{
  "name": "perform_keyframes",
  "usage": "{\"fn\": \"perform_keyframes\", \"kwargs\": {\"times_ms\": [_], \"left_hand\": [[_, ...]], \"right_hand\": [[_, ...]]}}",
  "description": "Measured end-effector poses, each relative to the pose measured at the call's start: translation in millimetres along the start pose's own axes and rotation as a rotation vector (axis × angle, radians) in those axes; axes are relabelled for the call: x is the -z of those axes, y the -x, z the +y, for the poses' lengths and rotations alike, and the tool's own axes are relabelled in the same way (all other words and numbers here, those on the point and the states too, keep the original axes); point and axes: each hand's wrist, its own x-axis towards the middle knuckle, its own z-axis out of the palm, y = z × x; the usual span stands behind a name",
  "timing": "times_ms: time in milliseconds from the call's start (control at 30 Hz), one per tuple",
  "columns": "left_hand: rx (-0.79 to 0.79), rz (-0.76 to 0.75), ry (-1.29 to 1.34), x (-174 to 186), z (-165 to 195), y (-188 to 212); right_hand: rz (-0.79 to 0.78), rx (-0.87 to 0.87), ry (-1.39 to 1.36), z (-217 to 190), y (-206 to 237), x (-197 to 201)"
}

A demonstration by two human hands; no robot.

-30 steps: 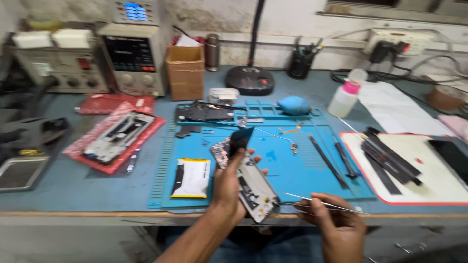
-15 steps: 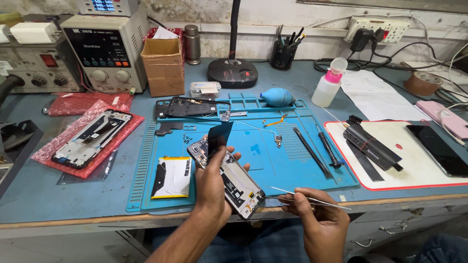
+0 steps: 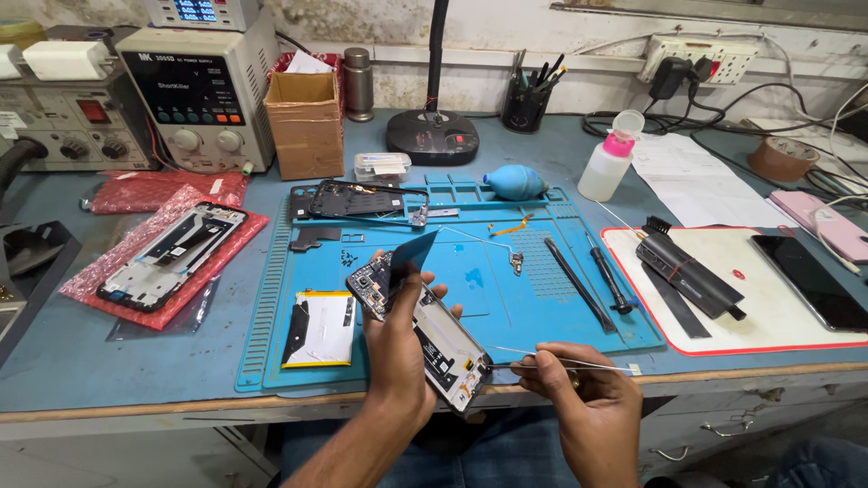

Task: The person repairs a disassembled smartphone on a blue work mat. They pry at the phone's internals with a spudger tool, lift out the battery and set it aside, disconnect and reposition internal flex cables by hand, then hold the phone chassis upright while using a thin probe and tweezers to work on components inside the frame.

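My left hand (image 3: 400, 348) grips an opened phone body (image 3: 432, 334) with bare circuit boards, tilted over the near edge of the blue work mat (image 3: 506, 312). A dark thin pick (image 3: 411, 255) sticks up from the phone's top end by my fingers. My right hand (image 3: 579, 393) pinches slim metal tweezers (image 3: 561, 360), their tips pointing left toward the phone's lower end. A phone battery (image 3: 319, 328) lies on the mat left of my left hand. A black phone frame (image 3: 362, 199) rests at the mat's far side.
A phone frame on red bubble wrap (image 3: 167, 258) sits at left. Power supply units (image 3: 203, 86), a cardboard box (image 3: 309, 122), a lamp base (image 3: 434, 136), a blue air blower (image 3: 514, 183), a white bottle (image 3: 608, 164), screwdrivers (image 3: 579, 282) and a white mat with a brush and dark phone (image 3: 768, 298) surround the work area.
The view has shifted, and the phone sits a little lower and nearer in my left hand. My right hand with the tweezers has come closer to the phone's lower end.
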Motion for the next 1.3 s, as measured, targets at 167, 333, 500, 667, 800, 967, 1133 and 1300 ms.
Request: {"fn": "perform_keyframes", "kwargs": {"times_ms": [167,333,500,667,800,967,1133,1300], "left_hand": [[-0.079,0.034,0.029,-4,-4,8],[-0.097,0.131,0.062,-6,-7,12],[-0.130,0.224,0.067,-4,-7,9],[-0.138,0.203,0.065,0,-13,8],[-0.204,0.127,0.053,0,-12,5],[-0.157,0.174,0.062,-1,-9,9],[-0.122,0.188,0.075,-2,-1,7],[-0.091,0.165,0.067,-1,-1,5]], "right_hand": [[-0.069,0.055,0.028,-12,0,-3],[-0.025,0.119,0.196,-12,11,-10],[0.060,0.409,0.296,9,35,-26],[0.081,0.606,0.338,22,35,-28],[0.072,0.462,0.171,25,29,-25],[0.034,0.709,0.328,24,31,-22],[0.040,0.621,0.429,23,33,-20],[-0.017,0.633,0.346,24,25,-14]]}}
